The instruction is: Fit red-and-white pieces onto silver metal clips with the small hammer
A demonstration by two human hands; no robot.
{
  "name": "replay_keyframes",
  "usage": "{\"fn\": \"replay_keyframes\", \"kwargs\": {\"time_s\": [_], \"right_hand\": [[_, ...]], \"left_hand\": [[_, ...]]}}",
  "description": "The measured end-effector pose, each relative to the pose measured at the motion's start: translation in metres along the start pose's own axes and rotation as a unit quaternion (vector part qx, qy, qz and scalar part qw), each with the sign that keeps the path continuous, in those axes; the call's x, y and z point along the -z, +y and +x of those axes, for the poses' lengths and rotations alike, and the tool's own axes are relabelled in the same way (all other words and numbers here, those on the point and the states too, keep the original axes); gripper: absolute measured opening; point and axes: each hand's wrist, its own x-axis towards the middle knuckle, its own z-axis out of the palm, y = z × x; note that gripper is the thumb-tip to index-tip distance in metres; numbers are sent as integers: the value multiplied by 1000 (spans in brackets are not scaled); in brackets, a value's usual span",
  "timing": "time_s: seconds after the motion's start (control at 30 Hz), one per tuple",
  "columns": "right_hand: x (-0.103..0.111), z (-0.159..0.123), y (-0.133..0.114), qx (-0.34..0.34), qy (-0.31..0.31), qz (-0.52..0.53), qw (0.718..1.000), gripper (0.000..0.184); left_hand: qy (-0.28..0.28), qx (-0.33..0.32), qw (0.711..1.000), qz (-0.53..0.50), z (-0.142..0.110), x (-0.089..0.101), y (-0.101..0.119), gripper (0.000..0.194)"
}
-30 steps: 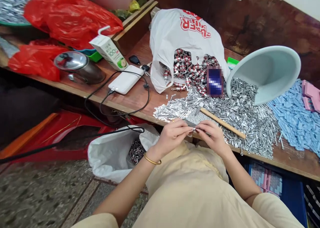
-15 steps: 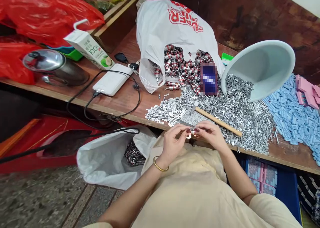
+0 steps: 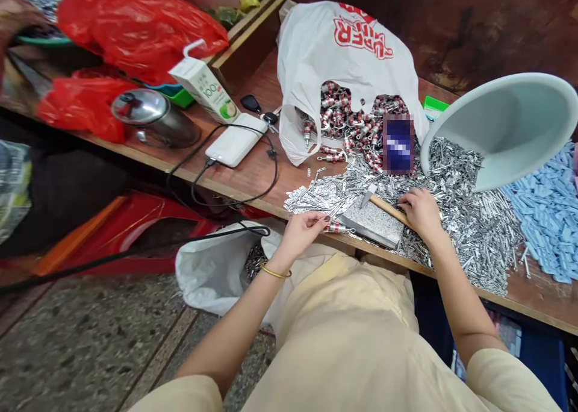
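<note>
My left hand (image 3: 301, 231) pinches a small red-and-silver metal part (image 3: 336, 227) at the near edge of a speckled stone slab (image 3: 377, 220). My right hand (image 3: 422, 210) closes around the wooden handle of a small hammer (image 3: 378, 199), whose metal head rests on the slab. A wide heap of small silver metal pieces (image 3: 456, 219) covers the wooden bench (image 3: 253, 171) around both hands. A white plastic bag (image 3: 343, 56) behind them holds several red-and-silver parts (image 3: 350, 126).
A tipped pale bowl (image 3: 506, 129) lies on the heap; blue pieces (image 3: 546, 213) spread at right. A white bag (image 3: 217, 270) with parts hangs below the bench edge. A power bank (image 3: 235, 147) with cable, juice carton (image 3: 203, 90), steel kettle (image 3: 153, 117) and red bags (image 3: 139, 26) stand at left.
My hands were together at the bench edge on one small part. Now they are apart: the left keeps the part by the slab, the right has moved onto the hammer handle.
</note>
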Motion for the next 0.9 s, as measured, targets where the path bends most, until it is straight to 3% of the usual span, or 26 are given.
{"fn": "replay_keyframes", "kwargs": {"time_s": [0.3,0.57,0.77,0.9], "right_hand": [[0,-6,10,-35,2,-6,999,16],[22,-15,25,-54,44,72,995,22],[16,-1,1,13,-21,-21,999,17],[11,6,1,4,-48,12,999,18]], "left_hand": [[-41,40,998,-27,9,7,7,39],[-51,55,997,-33,14,9,7,35],[-61,69,996,-16,16,8,9,33],[-68,69,995,-6,15,8,11,34]]}}
